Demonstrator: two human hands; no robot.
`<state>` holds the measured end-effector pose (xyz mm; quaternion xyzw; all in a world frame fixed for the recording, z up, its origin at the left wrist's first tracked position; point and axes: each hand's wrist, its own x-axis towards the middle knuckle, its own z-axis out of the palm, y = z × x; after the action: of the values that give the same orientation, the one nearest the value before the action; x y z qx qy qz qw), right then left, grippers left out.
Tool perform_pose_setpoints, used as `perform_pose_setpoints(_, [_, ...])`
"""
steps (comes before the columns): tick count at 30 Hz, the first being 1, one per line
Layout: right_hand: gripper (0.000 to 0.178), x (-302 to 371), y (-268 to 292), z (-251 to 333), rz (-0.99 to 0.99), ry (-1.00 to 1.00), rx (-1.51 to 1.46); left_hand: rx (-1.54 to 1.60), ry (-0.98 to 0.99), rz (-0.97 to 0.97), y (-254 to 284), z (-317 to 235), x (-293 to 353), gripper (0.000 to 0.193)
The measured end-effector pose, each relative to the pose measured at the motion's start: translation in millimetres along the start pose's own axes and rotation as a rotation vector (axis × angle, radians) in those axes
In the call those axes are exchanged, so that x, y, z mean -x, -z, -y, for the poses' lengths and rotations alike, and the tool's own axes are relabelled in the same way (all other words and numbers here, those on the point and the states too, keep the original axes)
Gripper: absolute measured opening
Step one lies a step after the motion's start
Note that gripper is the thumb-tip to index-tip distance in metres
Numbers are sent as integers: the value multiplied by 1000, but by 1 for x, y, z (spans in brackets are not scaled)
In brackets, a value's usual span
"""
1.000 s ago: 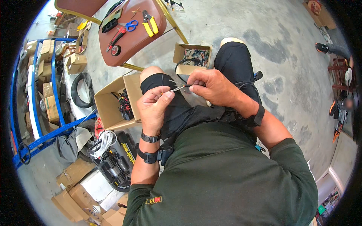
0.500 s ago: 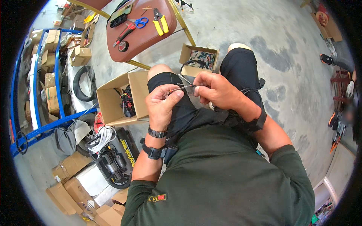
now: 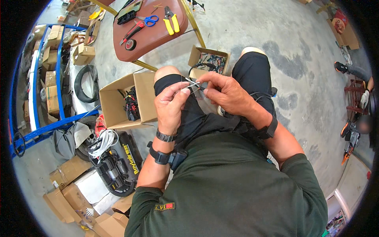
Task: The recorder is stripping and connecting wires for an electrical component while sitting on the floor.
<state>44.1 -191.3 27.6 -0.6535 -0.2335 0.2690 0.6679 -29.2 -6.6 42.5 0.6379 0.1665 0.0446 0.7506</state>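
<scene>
Over my lap, my left hand (image 3: 170,103) pinches the end of a thin wire between thumb and forefinger. Just right of it, my right hand (image 3: 222,91) has its fingers closed on a dark cable whose pale, thin strands (image 3: 192,83) reach toward my left fingertips. Pale strands cross each other in the gap between both hands. How they join is too small to make out. Behind my hands, an open carton (image 3: 208,63) holds many small wired parts. To the left, a larger open carton (image 3: 115,97) contains a bundle of black and red cables (image 3: 131,103).
Ahead stands a brown chair (image 3: 148,41) bearing yellow-handled pliers (image 3: 171,21), blue scissors (image 3: 150,20), a red-and-black cutter (image 3: 133,32) and a tape roll (image 3: 130,44). Left are a blue shelf (image 3: 59,75) and a black machine (image 3: 115,173). Another person's shoe (image 3: 340,67) shows far right.
My fingers have shifted slightly around the wire, and the pale strands now cross closer to my left fingertips. The whole view has moved a little.
</scene>
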Motion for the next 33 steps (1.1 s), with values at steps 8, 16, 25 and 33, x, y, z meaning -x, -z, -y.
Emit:
perform_pose_setpoints(8, [27,1,-2,3,-44,33,56,-53,2,-11,-1,1,1,16])
perform_pose_setpoints(16, [27,2,-5,0,-85,131,89,-38,-28,23,-2,-1,-1,15])
perform_pose_setpoints(25, [27,6,-3,3,-57,133,139,-50,-32,42,-1,0,-1,11])
perform_pose_setpoints(33, [20,11,-8,2,-57,41,68,-53,-6,32,-2,-3,6,10])
